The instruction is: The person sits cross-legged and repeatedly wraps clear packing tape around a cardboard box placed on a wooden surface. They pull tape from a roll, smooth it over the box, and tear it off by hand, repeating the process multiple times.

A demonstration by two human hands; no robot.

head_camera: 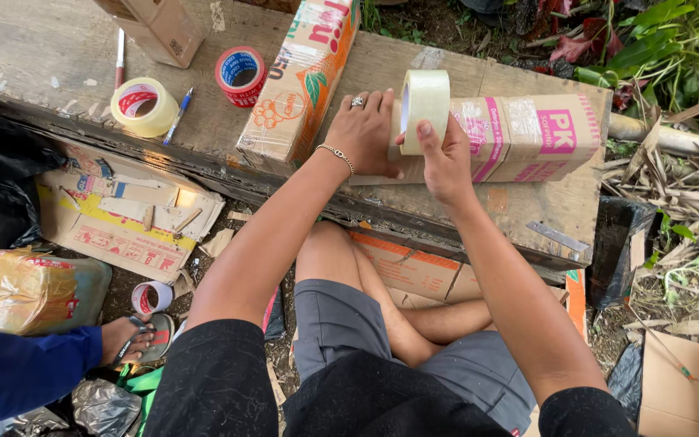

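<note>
In the head view, a clear roll of packing tape (pixel 425 107) is gripped upright by the right hand (pixel 445 158), the thumb laid over its outer face and the fingers curled round the far side, against the near end of a long taped cardboard box with pink printing (pixel 519 136). The left hand (pixel 366 133), with a ring on one finger and a thin bracelet at the wrist, is pressed flat on that same box just beside the roll, its fingers close together. The box is laid across a worn wooden board table (pixel 58 48), towards its right end. A second, narrower cardboard carton with orange and green printing (pixel 301 81) is set just left of the left hand, slanting away. Further left on the board, a red roll of tape (pixel 241 75), a cream roll of tape (pixel 144 107) and a blue pen (pixel 177 115) are seen. Below the table, a flattened yellow carton (pixel 123 218) lies on the ground, and a blue sleeve (pixel 18 368) of another person is seen at the lower left.
</note>
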